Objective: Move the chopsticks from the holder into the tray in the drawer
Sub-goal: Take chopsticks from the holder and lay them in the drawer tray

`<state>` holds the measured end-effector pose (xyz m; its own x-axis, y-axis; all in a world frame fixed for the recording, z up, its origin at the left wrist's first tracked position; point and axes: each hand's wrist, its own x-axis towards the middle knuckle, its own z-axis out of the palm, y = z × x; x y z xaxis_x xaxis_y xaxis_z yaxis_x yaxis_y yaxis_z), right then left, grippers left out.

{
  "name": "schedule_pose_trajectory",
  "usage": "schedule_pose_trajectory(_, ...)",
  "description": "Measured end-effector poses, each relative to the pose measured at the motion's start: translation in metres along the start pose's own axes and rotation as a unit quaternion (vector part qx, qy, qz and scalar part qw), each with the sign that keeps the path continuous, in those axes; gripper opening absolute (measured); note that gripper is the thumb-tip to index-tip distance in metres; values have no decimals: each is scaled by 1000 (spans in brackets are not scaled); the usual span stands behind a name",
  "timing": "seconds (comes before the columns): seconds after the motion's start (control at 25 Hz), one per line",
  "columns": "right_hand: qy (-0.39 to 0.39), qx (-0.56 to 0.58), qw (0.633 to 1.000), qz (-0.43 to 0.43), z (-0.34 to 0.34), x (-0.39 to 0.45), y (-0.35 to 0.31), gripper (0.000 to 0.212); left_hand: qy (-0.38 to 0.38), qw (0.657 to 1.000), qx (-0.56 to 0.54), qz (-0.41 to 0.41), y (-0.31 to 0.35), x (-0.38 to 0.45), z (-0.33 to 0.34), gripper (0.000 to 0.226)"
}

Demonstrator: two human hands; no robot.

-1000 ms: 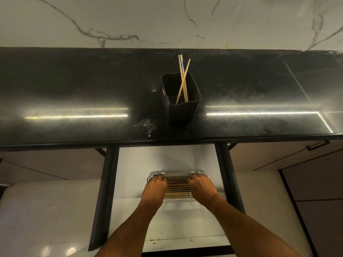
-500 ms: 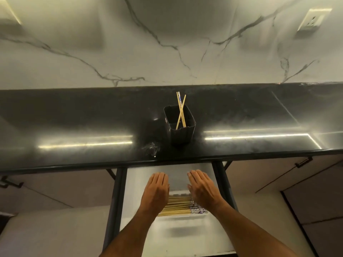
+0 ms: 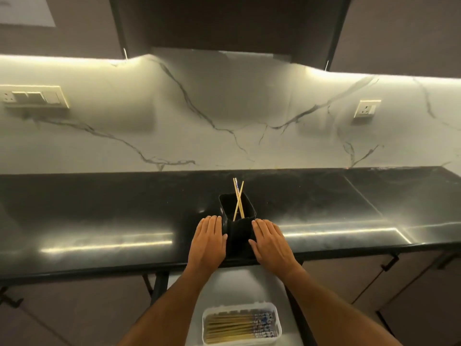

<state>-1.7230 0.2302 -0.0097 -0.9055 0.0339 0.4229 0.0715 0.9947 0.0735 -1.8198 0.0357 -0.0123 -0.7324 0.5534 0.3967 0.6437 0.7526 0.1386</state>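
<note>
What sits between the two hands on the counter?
The black holder, in the head view. The left hand and right hand flank its sides with straight fingers. A few chopsticks stand in it.

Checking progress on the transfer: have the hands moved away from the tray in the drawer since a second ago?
Yes. Both the left hand and right hand rose from the tray to the countertop, now flanking the black holder.
</note>
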Motion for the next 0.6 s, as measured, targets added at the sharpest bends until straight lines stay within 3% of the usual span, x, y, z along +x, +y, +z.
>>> schedule_pose_trajectory(0.28,41,29,998,23,-20,79,24,47,45,998,-35,-26,11,81,-16,49)
schedule_pose_trajectory(0.6,4,78,996,30,27,163,55,41,29,988,-112,-100,3,164,36,46)
